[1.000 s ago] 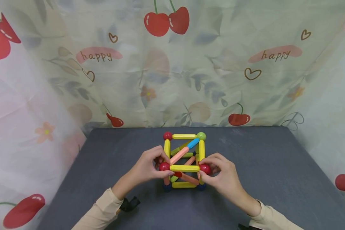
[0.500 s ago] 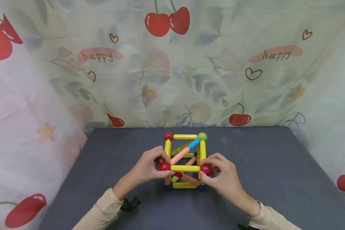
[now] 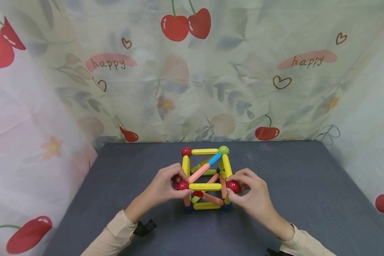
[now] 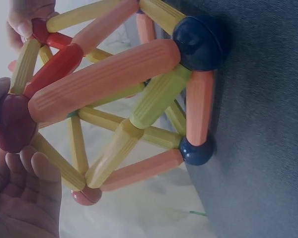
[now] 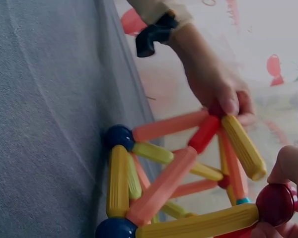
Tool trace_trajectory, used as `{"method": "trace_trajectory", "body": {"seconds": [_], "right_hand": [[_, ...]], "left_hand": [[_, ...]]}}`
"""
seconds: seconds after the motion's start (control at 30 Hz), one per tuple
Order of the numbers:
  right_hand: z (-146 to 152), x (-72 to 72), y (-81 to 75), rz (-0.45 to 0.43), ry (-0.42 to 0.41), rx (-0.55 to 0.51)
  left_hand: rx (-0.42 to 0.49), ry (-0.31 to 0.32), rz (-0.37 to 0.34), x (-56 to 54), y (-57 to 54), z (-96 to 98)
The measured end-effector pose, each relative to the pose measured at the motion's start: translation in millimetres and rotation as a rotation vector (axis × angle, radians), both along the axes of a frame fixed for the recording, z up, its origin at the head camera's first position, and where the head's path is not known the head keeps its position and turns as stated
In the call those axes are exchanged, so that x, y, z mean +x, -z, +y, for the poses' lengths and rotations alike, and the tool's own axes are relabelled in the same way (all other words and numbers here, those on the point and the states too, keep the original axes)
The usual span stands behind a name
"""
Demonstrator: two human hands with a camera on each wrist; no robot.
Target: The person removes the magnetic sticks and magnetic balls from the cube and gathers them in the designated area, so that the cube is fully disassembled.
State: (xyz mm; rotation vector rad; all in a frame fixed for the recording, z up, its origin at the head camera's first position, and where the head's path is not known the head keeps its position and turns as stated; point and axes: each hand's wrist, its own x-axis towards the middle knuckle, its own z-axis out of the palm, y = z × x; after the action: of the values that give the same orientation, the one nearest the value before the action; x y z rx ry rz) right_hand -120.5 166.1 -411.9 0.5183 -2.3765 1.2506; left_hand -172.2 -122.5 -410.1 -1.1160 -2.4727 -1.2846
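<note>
A box-shaped frame of magnetic rods and balls stands on dark blue corner balls [image 4: 201, 43]. At its upper front left corner my left hand [image 3: 166, 183] pinches a red ball [image 3: 183, 185]. My right hand [image 3: 252, 188] grips another red ball [image 3: 233, 186] at the upper front right. Between them a yellow rod [image 3: 205, 186] stays joined to the left ball; in the right wrist view its free end sits apart from the right ball. A second yellow rod [image 5: 203, 221] still runs from the right ball down to a blue one. At the back top are a red ball [image 3: 186, 151] and a green ball [image 3: 224, 150].
Under the frame lies a dark grey tabletop [image 3: 291, 185]. A patterned cloth [image 3: 192, 89] with cherries and hearts hangs behind it and along both sides. A black strap [image 3: 144, 227] sits at the left wrist.
My right hand has moved slightly right with its red ball, opening a gap between that ball and the front top yellow rod. The right side rods now lean outward; my left hand stays nearly still.
</note>
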Motion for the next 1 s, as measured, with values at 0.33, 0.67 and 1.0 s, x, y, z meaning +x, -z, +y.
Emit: {"method": "trace_trajectory", "body": {"seconds": [0.33,0.67,1.0], "right_hand": [[5.0,-2.4,1.7,-0.059,-0.028,-0.029],[13.4,-6.3,-1.3,-0.254,-0.080,-0.103],[19.5,-7.7,-13.6,-0.245,-0.050,-0.090]], "left_hand": [[0.003,0.011,0.011,-1.1,0.6,1.8],[0.005,0.013,0.001,0.0,0.6,4.0],[0.011,0.021,0.007,-0.4,2.4,4.9]]}}
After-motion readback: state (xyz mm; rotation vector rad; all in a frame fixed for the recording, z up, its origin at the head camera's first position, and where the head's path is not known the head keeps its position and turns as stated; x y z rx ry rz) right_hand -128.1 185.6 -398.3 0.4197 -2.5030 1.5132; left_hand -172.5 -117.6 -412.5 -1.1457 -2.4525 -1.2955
